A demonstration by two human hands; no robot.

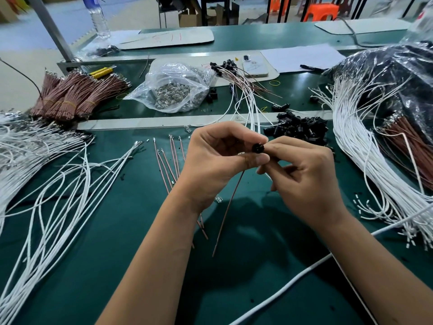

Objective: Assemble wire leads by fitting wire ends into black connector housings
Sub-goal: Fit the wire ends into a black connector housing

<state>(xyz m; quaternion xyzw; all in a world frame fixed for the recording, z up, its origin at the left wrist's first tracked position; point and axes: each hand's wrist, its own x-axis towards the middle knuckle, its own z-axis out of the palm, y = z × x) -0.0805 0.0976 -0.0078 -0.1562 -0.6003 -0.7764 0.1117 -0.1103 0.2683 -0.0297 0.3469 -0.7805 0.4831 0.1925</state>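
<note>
Seating a brown wire [228,207] into a black connector housing [258,148] was judged the step in hand. The housing was pinched between the fingertips of both hands, above the green bench mat [131,242] and just in front of the loose pile of black housings [298,129]. The left hand [220,160] was curled, thumb pressed under the housing; the right hand [302,174] was curled too, fingertips closed on the housing's other side. The wire hung down from the housing toward the viewer; whether its terminal was already inside could not be told, fingers hiding the entry.

Judged advice: the wire should be gripped close to its crimped end so it cannot buckle, fed straight along the cavity, and tugged lightly afterwards to confirm the latch.

Spare brown wires [172,160] lay left of the housing, white wires [70,184] farther left. Finished leads [241,83] were noted beyond the pile of housings.
</note>
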